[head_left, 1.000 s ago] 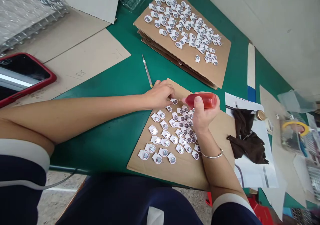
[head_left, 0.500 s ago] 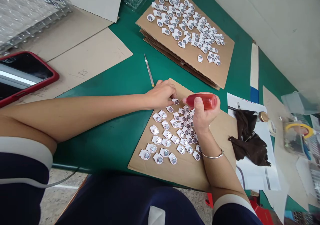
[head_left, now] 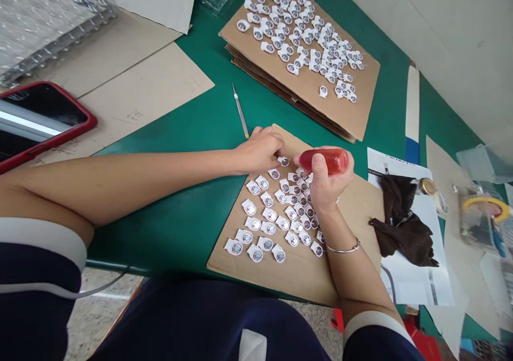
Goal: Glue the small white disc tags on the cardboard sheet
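Observation:
My right hand [head_left: 331, 182] is wrapped round a red squeeze bottle [head_left: 325, 160], held on its side with its nozzle end pointing left. At that tip lies a small white tabbed piece with a round silver centre [head_left: 284, 161]. My left hand [head_left: 261, 150] has its fingers curled down at this piece; whether they pinch it is hard to see. Many like white pieces [head_left: 269, 214] are spread over a brown cardboard sheet [head_left: 240, 267] below both hands. A pen-like tool with a pointed metal tip [head_left: 240, 112] rests on the green table just beyond my left hand.
A stack of cardboard [head_left: 276, 85] at the back carries many more white pieces. On the left are a red-cased phone [head_left: 44, 120] and clear bubbled plastic trays [head_left: 44, 29]. To the right, a dark brown cloth [head_left: 404, 232] lies on white paper [head_left: 433, 286], near a small gold-lidded jar [head_left: 427, 186].
Both hands and the bottle keep almost the same place over the sheet. The whole view has shifted slightly.

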Tool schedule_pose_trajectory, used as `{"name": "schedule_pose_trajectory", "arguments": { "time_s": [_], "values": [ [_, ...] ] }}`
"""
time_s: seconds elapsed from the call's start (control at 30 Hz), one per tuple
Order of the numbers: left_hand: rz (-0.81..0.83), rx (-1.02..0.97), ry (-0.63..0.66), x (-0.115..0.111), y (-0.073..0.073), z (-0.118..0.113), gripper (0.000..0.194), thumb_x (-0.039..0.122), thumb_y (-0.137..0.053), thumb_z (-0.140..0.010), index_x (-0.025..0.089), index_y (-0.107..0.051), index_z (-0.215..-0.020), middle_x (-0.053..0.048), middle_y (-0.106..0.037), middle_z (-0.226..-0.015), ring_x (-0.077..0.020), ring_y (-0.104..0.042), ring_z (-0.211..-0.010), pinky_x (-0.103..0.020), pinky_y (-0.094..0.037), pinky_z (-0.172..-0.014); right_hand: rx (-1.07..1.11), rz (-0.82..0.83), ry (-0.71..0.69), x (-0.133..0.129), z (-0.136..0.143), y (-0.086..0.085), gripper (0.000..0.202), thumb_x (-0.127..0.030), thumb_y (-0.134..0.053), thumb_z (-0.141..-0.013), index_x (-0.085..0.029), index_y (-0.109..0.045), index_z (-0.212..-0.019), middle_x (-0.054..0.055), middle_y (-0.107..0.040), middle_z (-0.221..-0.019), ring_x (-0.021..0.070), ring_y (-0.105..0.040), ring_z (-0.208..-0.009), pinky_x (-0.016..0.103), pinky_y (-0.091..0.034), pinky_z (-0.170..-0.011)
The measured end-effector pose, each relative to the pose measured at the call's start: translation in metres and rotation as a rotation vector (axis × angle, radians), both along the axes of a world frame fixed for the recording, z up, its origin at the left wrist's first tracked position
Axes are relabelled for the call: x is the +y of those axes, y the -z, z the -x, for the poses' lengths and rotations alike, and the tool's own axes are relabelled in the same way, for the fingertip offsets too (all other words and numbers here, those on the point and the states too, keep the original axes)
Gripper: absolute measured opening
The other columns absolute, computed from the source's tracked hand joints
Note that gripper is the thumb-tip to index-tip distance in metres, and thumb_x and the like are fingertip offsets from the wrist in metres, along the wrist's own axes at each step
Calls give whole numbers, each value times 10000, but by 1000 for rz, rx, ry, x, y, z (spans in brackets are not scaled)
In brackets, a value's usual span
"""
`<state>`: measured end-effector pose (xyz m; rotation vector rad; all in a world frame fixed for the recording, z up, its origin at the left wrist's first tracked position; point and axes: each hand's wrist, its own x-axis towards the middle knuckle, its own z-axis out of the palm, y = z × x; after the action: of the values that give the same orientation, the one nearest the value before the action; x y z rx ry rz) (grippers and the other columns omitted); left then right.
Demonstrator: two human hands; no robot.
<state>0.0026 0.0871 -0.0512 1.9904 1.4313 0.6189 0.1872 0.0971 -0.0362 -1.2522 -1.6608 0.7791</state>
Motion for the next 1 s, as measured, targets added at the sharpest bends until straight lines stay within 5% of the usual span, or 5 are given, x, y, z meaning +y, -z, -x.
{"name": "schedule_pose_trajectory", "arguments": {
  "time_s": [1.0],
  "values": [
    [-1, 36, -4, 0, -1, -1, 118, 210, -649, -712, 133, -636, -800, -16, -603, -962, -212, -439, -1006, -387, -265, -847, -60, -138, -52, 0, -1, 9, 383, -476, -558, -773, -160, -475, -972, 44, -558, -898, 113, -597, -891, 306, -530, -816]
  ]
}}
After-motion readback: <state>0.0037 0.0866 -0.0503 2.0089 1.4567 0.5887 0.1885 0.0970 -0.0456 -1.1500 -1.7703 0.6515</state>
